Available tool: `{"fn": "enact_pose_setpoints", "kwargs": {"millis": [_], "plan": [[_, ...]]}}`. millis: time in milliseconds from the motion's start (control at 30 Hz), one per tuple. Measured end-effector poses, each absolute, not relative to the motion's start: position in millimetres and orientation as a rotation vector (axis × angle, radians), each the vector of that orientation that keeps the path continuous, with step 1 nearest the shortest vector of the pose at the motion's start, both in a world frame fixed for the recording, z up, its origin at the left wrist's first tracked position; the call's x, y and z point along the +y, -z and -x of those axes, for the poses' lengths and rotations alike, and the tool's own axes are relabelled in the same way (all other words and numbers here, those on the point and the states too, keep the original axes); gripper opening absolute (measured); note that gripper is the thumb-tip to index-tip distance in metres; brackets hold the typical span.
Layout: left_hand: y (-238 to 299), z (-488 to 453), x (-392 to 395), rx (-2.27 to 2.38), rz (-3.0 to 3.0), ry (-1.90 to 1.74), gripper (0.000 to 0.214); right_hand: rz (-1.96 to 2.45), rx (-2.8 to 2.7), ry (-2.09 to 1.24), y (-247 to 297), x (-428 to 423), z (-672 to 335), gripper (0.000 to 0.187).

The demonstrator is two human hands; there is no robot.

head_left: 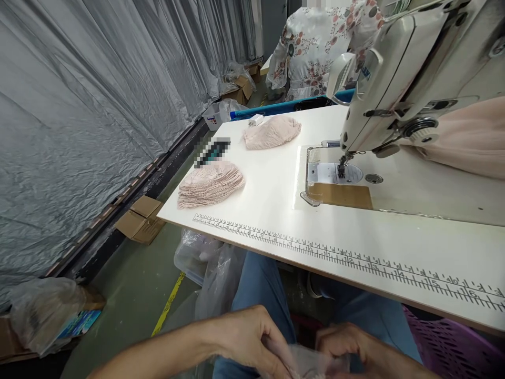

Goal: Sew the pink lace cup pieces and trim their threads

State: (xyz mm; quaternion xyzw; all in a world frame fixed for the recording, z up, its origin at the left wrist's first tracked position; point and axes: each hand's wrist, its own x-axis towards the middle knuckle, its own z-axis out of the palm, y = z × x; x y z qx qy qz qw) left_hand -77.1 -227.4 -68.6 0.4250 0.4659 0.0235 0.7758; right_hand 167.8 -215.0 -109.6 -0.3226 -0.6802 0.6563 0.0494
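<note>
Over my lap, below the table's front edge, my left hand [256, 339] is closed with its fingers bent down on a clear plastic bag [305, 358]. My right hand [345, 342] grips the same bag from the other side, fingers curled. Something pale shows inside the bag, but the lower frame edge cuts it off. On the white table lie a stack of pale pink fabric pieces [211, 184] and a smaller pink fabric pile [272, 132]. A sewing machine [379, 79] stands at the right, pink cloth [469, 137] behind its head.
A printed ruler [315, 250] runs along the front of the white table [260, 195]. A purple basket [445, 342] is at lower right. Cardboard boxes [140, 221] and plastic-wrapped goods [47, 310] lie on the floor at left. Another person [315, 47] in a floral top is beyond the table.
</note>
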Motion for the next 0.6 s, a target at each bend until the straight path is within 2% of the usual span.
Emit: {"fn": "enact_pose_setpoints", "kwargs": {"millis": [200,300,433,600], "plan": [[75,83,-229,1.014,-0.981,-0.037,0.076,0.957,-2.036,-1.988,120,-220,-161,0.044],[78,86,-230,1.049,-1.022,-0.034,0.074,0.986,-2.028,-1.999,120,-220,-162,0.035],[80,88,-233,1.098,-0.989,-0.071,0.064,1.044,-2.003,-2.019,109,-216,-164,0.013],[78,88,-232,1.154,-1.043,-0.063,0.055,1.082,-2.041,-1.984,107,-216,-163,0.012]]}}
